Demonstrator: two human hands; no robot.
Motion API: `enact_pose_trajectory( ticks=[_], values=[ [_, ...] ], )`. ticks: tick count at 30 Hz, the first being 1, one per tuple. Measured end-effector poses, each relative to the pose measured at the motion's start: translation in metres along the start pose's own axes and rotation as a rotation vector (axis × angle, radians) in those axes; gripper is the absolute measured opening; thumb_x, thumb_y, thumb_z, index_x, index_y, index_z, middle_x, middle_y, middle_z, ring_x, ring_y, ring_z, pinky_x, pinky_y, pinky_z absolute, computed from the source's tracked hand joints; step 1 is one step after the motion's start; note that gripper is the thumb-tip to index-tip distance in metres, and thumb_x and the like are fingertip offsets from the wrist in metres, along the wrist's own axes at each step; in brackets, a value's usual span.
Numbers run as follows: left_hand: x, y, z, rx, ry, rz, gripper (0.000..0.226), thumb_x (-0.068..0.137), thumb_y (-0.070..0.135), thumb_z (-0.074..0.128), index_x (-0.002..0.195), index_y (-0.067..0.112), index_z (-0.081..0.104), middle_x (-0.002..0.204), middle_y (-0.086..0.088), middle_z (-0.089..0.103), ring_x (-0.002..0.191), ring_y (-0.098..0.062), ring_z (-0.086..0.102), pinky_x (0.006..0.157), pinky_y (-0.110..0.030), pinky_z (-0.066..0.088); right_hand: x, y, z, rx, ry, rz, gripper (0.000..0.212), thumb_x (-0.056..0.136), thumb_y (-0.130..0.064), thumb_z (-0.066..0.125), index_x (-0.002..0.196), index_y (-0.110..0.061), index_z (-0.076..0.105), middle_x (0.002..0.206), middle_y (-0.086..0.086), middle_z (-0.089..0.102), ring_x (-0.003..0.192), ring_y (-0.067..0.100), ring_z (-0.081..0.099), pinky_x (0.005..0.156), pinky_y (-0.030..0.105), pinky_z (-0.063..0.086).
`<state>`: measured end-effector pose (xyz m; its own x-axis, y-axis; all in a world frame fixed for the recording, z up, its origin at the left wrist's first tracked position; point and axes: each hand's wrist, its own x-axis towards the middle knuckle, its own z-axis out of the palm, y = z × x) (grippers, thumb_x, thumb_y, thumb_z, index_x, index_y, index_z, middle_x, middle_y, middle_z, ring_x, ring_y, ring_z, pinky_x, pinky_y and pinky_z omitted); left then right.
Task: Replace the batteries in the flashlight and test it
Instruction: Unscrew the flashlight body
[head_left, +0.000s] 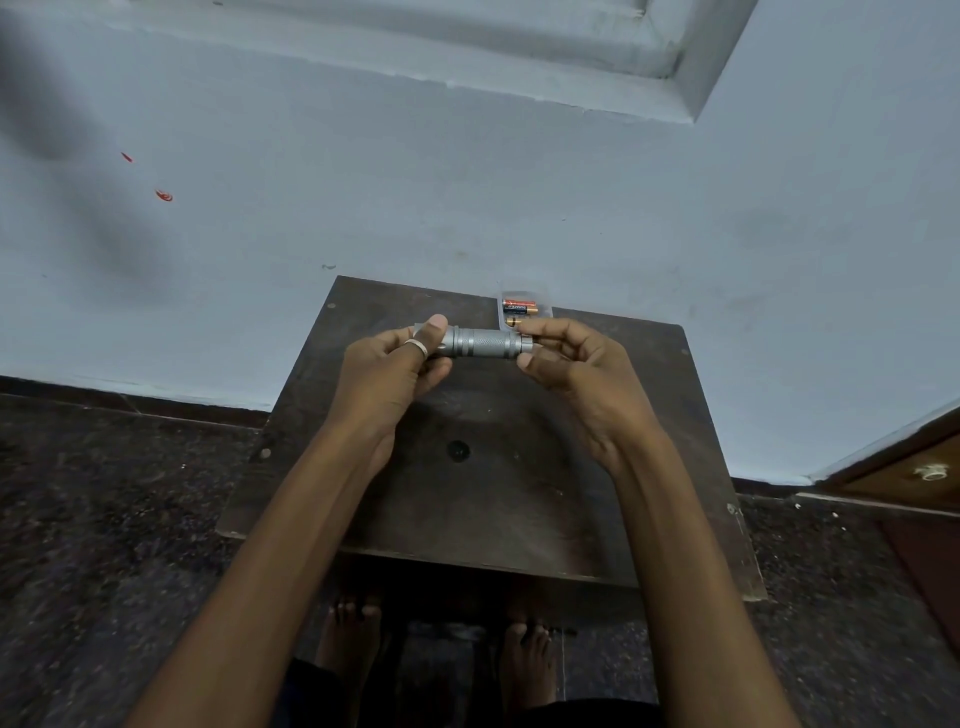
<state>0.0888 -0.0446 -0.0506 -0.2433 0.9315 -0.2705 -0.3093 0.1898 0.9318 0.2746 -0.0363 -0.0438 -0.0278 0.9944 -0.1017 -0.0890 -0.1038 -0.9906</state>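
Against the pale blue wall stands a small dark wooden worktop (519, 488), and every other thing here is best placed from it. Above its far half, held level and clear of the wood, is the flashlight (480, 343), a short silver metal tube with a knurled middle band. By its look it is rigid and fairly light, and smooth enough at the ends to slip, so the knurled band should give the surest purchase for twisting.

At the worktop's left side, the left hand (400, 364) wraps the head end of the flashlight, thumb laid along the top, a ring on one finger; that grip is clamped on the body. At the right side, the right hand (571, 364) pinches the tail end between thumb and fingertips (525, 327), closed on the tail cap, which suggests it is being turned. Whether the cap is loosening or tightening cannot be told.

On the worktop's far edge, just behind the right hand, lies a clear packet of batteries (522, 307), orange and black. These are small, hard and likely to roll once out.
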Motion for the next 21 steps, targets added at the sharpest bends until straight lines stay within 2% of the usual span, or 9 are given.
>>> enact_pose_trajectory(
  ticks=[2,5,7,8,11,13,15,17,21],
  values=[
    [0.0,0.0,0.0,-0.006,0.002,0.0,0.019,0.089,0.026,0.071,0.09,0.007,0.073,0.083,-0.001,0.071,0.075,-0.005,0.067,0.08,-0.023,0.058,0.001,0.0,0.0,0.044,-0.003,0.002,0.03,0.084,0.009,0.07,0.111,-0.004,0.071,0.102,0.012,0.074,0.094,0.016,0.07,0.083,0.023,0.057],
    [0.0,-0.001,0.0,-0.003,-0.008,-0.003,0.019,0.089,0.027,0.072,0.089,0.008,0.074,0.08,0.001,0.072,0.076,-0.006,0.067,0.079,-0.022,0.057,0.001,0.001,0.001,-0.007,0.021,0.033,0.016,0.094,-0.018,0.069,0.104,-0.006,0.074,0.093,0.008,0.074,0.084,0.015,0.069,0.077,0.025,0.057],
    [0.0,-0.002,0.001,0.004,-0.021,0.001,0.019,0.089,0.027,0.072,0.089,0.009,0.075,0.077,0.004,0.072,0.075,-0.005,0.067,0.078,-0.021,0.057,0.001,0.002,0.001,-0.153,0.051,0.041,0.034,0.097,-0.035,0.064,0.1,-0.003,0.075,0.083,0.008,0.073,0.071,0.013,0.067,0.067,0.023,0.057],
    [-0.001,-0.002,0.001,0.008,-0.024,0.006,0.019,0.089,0.027,0.072,0.09,0.009,0.075,0.077,0.004,0.072,0.075,-0.005,0.066,0.078,-0.022,0.057,0.002,0.003,0.001,-0.195,0.055,0.044,0.04,0.098,-0.038,0.061,0.099,0.0,0.075,0.078,0.01,0.072,0.066,0.013,0.065,0.064,0.022,0.057],
    [-0.001,-0.002,0.001,0.018,-0.023,0.017,0.019,0.089,0.027,0.072,0.092,0.008,0.074,0.082,0.001,0.071,0.077,-0.006,0.066,0.078,-0.022,0.057,0.002,0.005,0.001,-0.183,0.063,0.042,0.038,0.1,-0.027,0.06,0.098,0.009,0.071,0.073,0.013,0.067,0.06,0.013,0.059,0.059,0.021,0.053],
    [-0.001,-0.002,0.002,0.015,-0.014,0.018,0.021,0.089,0.027,0.072,0.094,0.007,0.073,0.084,-0.001,0.071,0.076,-0.006,0.066,0.077,-0.022,0.057,0.003,0.004,0.0,-0.144,0.045,0.018,0.027,0.098,-0.017,0.063,0.101,0.009,0.07,0.076,0.012,0.065,0.065,0.013,0.059,0.064,0.022,0.052],
    [-0.001,-0.002,0.002,0.009,-0.004,0.013,0.021,0.089,0.027,0.072,0.094,0.006,0.073,0.082,-0.001,0.071,0.075,-0.006,0.066,0.077,-0.022,0.057,0.003,0.002,-0.002,-0.085,0.006,0.002,0.019,0.095,-0.006,0.066,0.109,0.006,0.07,0.084,0.011,0.068,0.072,0.012,0.062,0.07,0.018,0.055],
    [-0.001,-0.001,0.002,0.001,0.0,0.006,0.021,0.089,0.027,0.072,0.092,0.007,0.074,0.082,0.0,0.072,0.076,-0.006,0.067,0.077,-0.022,0.057,0.001,0.0,-0.003,-0.055,-0.011,-0.006,0.025,0.089,0.002,0.069,0.114,0.002,0.07,0.093,0.01,0.072,0.079,0.01,0.067,0.074,0.016,0.056],
    [0.0,-0.001,0.001,-0.024,-0.005,0.009,0.019,0.088,0.027,0.073,0.093,0.008,0.074,0.084,0.001,0.072,0.078,-0.006,0.068,0.078,-0.022,0.057,-0.001,-0.006,-0.006,-0.006,-0.016,-0.008,0.03,0.082,0.009,0.072,0.11,-0.003,0.072,0.1,0.009,0.076,0.089,0.011,0.07,0.083,0.021,0.058]
  ],
)
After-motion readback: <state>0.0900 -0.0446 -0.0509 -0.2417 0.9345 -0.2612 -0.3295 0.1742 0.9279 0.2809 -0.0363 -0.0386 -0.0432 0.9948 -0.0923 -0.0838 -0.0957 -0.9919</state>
